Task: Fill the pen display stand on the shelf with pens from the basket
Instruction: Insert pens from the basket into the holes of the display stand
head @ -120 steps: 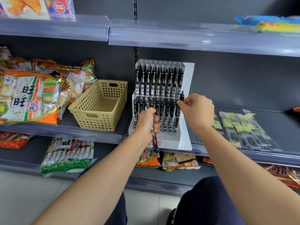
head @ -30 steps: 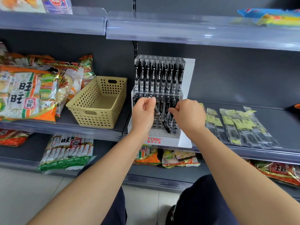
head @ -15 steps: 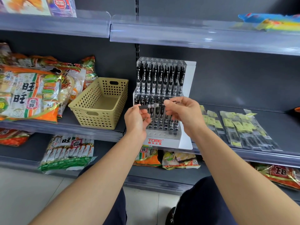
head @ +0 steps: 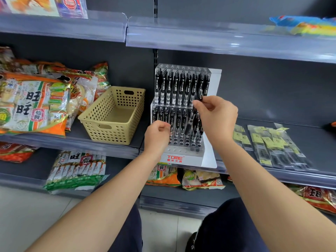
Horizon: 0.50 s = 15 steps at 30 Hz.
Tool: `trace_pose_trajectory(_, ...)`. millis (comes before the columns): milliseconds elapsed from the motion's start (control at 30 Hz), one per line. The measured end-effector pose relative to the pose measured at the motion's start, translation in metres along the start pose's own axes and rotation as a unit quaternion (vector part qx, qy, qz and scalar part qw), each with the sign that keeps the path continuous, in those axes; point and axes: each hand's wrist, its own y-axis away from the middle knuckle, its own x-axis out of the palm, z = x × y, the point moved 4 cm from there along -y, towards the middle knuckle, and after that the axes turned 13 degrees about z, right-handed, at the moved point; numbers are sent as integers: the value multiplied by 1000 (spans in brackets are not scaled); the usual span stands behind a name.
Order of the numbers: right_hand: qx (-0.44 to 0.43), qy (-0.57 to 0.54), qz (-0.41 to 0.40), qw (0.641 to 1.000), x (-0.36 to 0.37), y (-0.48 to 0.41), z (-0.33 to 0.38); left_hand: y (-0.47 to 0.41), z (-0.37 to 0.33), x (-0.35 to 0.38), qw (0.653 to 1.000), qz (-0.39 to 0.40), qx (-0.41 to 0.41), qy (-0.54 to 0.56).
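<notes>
Down near the floor, two knees in dark trousers are poking into view, and two bare arms are reaching up to the middle shelf [head: 301, 128]. The left hand [head: 157, 132] is hanging just in front of the pen display stand [head: 181, 155], by the left end of its lower row. Its fingers are curling into a fist, and no pen is showing in it. The right hand [head: 216, 117] is a little higher, pinching the top of a black pen [head: 190, 122] between thumb and fingertips. This pen is leaning, with its tip pointing down into the right side of the lower row. Other black pens are standing up straight in both rows of the stand, and the front holes are showing as little open rings. The yellow basket [head: 109, 131] is sitting on the same shelf, just left of the stand. Farther left, snack bags [head: 34, 102] are piling up, and flat clear packs [head: 269, 142] are lying off to the right.
</notes>
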Motion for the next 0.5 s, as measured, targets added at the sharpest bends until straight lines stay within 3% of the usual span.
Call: trace_pose_trajectory(500,51,204,100,973,29,2,-30,-2,1,-4,995,-6,22,-97)
